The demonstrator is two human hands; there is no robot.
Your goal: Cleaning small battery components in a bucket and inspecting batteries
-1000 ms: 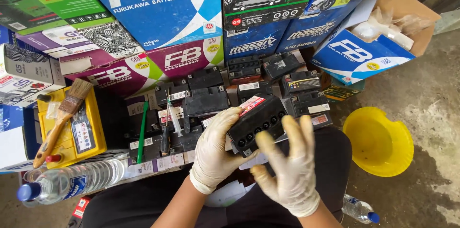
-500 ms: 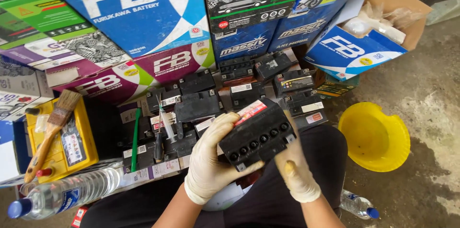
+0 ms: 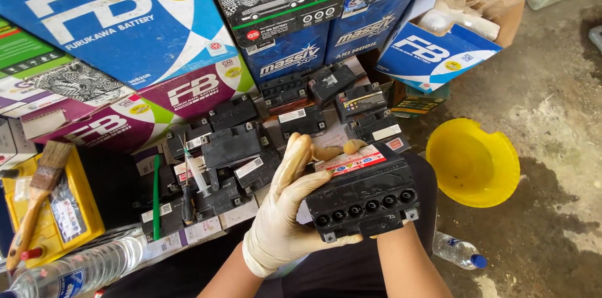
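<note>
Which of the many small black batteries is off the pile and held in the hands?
The black battery with the row of round holes, gripped between the left hand and right hand; the other batteries lie on the pile.

Matt, dusty black plastic battery point(image 3: 367, 194); thin smooth rubber glove point(image 3: 282, 210); glossy yellow plastic funnel point(image 3: 471, 161).

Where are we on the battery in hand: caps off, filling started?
Looks done: the black battery is picked up, and its row of round top ports faces the camera; I can't tell whether they're open. In hand: left hand grips its side, right hand mostly hidden behind it. Left: syringe and water bottle lie untouched.
</note>
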